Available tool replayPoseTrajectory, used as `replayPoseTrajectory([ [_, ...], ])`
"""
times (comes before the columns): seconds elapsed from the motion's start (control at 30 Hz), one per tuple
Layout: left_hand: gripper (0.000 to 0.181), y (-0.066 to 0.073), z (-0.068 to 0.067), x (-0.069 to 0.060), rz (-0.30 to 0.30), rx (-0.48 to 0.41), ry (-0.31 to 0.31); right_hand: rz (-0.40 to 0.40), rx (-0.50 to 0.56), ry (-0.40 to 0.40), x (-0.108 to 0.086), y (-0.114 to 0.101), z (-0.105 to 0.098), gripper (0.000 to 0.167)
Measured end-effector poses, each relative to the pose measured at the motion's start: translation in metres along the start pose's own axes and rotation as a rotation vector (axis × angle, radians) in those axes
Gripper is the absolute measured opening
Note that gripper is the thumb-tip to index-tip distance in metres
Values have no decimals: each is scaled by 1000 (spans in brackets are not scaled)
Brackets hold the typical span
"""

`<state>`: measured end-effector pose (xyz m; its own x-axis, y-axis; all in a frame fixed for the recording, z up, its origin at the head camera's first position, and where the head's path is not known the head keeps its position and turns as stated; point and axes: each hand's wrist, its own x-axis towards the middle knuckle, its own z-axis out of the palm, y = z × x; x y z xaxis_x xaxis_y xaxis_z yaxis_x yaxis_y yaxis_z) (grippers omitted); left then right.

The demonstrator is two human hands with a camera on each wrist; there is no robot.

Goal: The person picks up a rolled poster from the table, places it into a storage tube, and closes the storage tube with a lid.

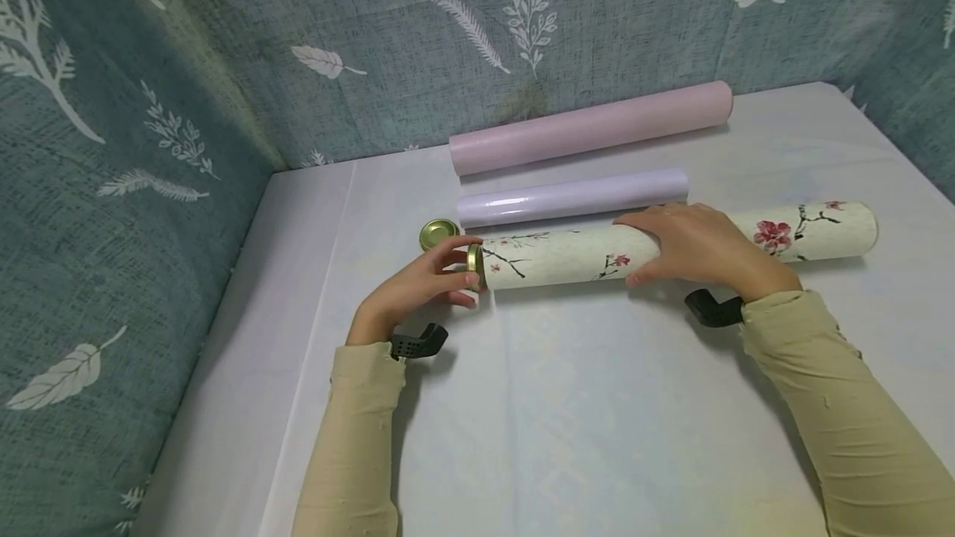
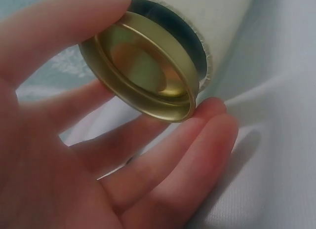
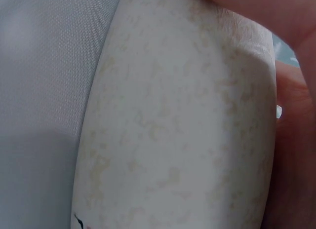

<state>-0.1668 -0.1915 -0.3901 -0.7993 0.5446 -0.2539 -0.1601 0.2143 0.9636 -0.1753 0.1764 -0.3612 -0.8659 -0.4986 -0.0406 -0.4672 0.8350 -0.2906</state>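
Observation:
A cream wallpaper roll printed with red blossoms and dark branches lies across the table. At its left end my left hand pinches a gold metal jar lid between thumb and fingers. Seen from the left wrist, the lid is tilted in front of the roll's dark open end, with a gap at its right side; whether they touch elsewhere I cannot tell. My right hand grips the roll from above near its middle, the thumb on the near side. A second gold lid lies just behind my left hand.
Behind the floral roll lies a shiny lavender roll, and farther back a thicker pink roll. A white cloth covers the table. Green leaf-patterned fabric hangs along the back and sides.

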Motion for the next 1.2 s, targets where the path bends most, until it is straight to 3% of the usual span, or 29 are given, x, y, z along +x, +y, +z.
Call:
replayPoseTrajectory([
  [0.23, 60, 2, 2, 2, -18, 40, 15, -4, -3, 1, 0, -2, -1, 88],
  [0.5, 63, 19, 11, -5, -22, 77, 8, -11, -6, 2, 1, -4, 0, 86],
  [0.7, 62, 22, 15, -7, -19, 117, 9, -6, -1, -4, 1, -4, 0, 86],
  [1.2, 61, 18, 13, -6, -15, 36, -11, -11, -4, 3, 2, -3, 1, 88],
])
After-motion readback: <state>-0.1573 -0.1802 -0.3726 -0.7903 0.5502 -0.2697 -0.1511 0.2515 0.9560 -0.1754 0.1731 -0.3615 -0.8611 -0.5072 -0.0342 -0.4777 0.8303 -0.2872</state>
